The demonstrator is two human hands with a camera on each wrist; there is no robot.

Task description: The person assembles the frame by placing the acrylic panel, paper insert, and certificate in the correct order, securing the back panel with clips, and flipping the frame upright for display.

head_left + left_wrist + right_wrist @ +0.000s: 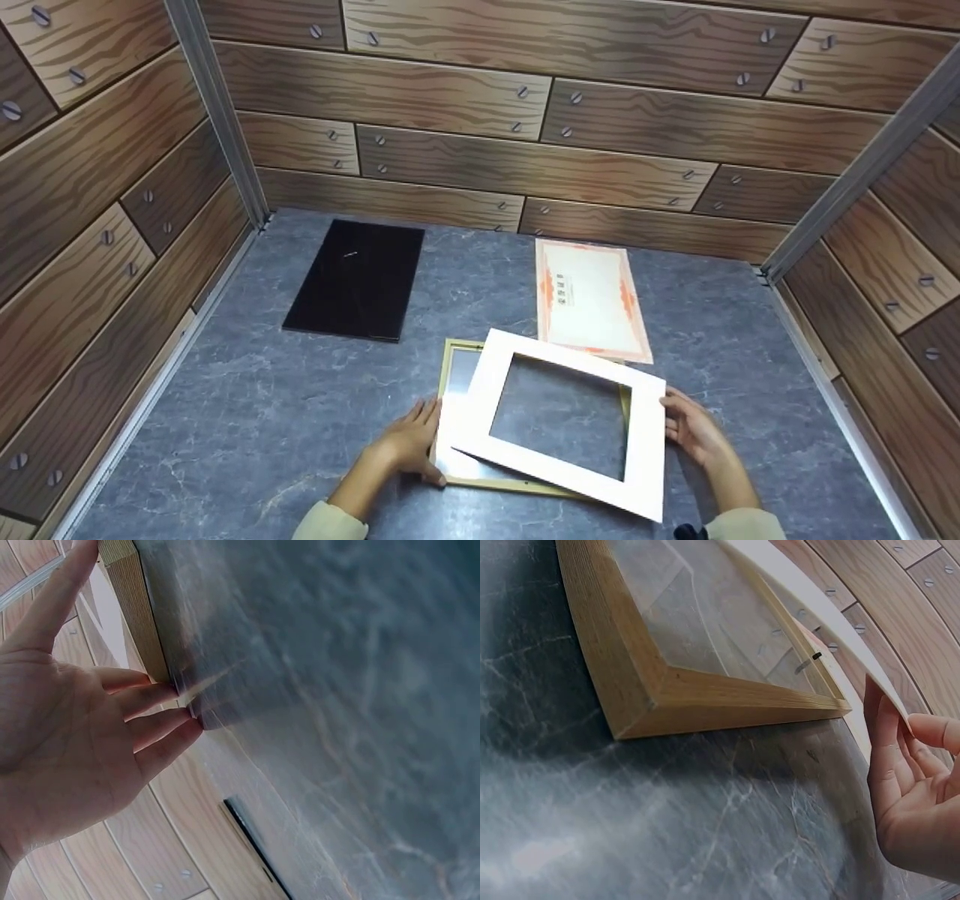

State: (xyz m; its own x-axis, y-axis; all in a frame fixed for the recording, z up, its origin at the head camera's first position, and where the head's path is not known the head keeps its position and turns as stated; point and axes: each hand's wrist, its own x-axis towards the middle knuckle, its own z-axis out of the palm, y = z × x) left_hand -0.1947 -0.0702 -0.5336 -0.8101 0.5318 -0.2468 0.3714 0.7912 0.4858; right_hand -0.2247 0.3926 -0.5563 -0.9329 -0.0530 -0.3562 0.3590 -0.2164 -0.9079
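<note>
White card border hung askew over the wooden frame

The right hand [697, 427] pinched the right edge of the white card border [645, 442] between thumb and fingers, that end lifted and bowed. Left of this hand, partly beneath the card, lay the wooden frame [517, 487] with a clear pane [697, 615] inside. The left hand [409, 442], fingers spread and nearly straight, touched the frame's left side without gripping it. The certificate [592, 300] lay beyond the right hand, the black board [360, 281] beyond the left. Lifting by one edge could well have creased the card; release at that slant might have left it crooked across the rim, and a left-hand nudge could have shifted the frame.
</note>
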